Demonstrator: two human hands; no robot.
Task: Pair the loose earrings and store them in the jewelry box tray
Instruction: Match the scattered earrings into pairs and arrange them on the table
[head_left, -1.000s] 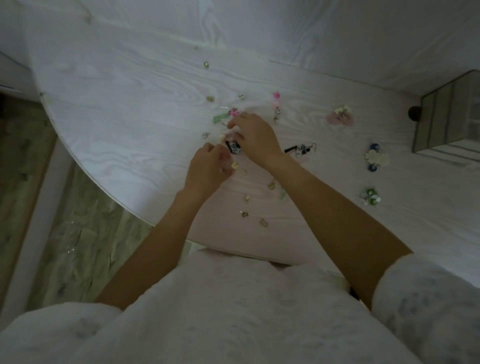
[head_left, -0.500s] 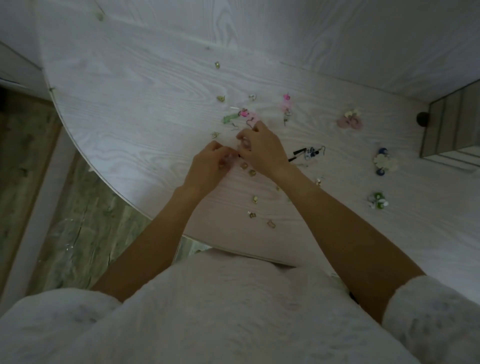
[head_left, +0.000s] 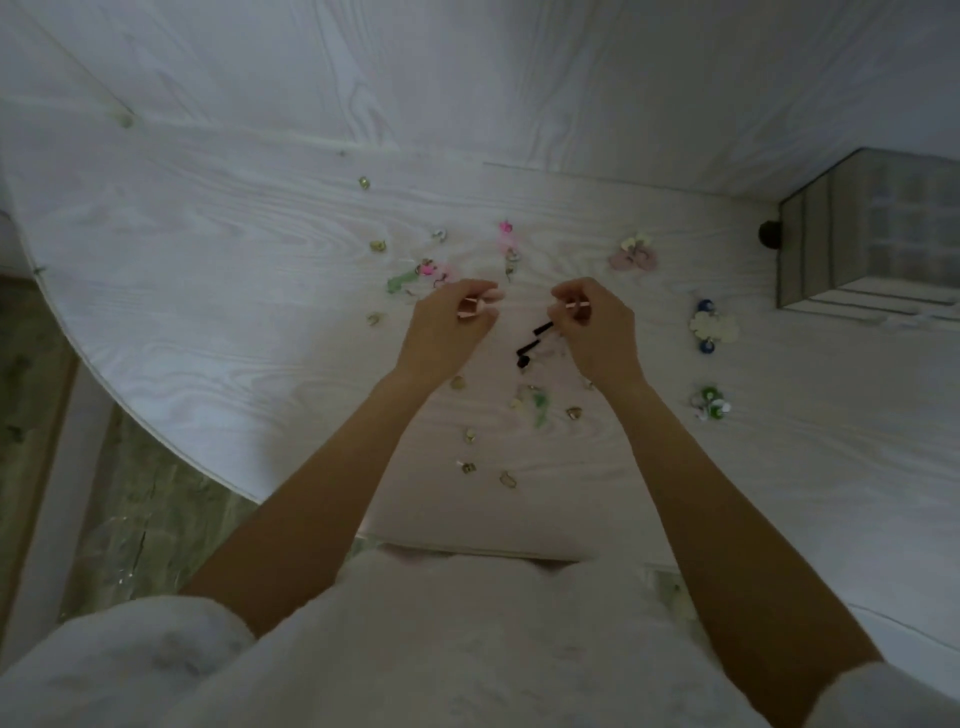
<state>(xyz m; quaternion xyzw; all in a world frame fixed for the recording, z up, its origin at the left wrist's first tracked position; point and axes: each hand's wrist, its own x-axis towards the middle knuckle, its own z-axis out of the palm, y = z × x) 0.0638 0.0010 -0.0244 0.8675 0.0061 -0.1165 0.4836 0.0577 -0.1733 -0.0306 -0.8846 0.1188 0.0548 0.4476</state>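
Loose earrings lie scattered over the white wood-grain table (head_left: 208, 249). My left hand (head_left: 447, 322) hovers above the table with its fingers curled, pinching a small pale pink piece. My right hand (head_left: 597, 327) is held level with it, a hand's width to the right, pinching a similar small pale piece. A black dangling earring (head_left: 532, 343) lies or hangs just below my right fingertips; which, I cannot tell. The jewelry box (head_left: 872, 234) with its gridded tray stands at the far right edge.
Paired earrings lie to the right: pink ones (head_left: 634, 254), white-and-blue ones (head_left: 711, 327), green-and-white ones (head_left: 710, 404). A green piece (head_left: 400, 281) and pink pieces (head_left: 508, 236) lie beyond my hands. Small gold studs (head_left: 470, 467) sit near the front. The table's curved edge drops off at the left.
My hands were together over one spot on the table; they have lifted and moved apart, each now pinching a small pale piece. The view has shifted slightly.
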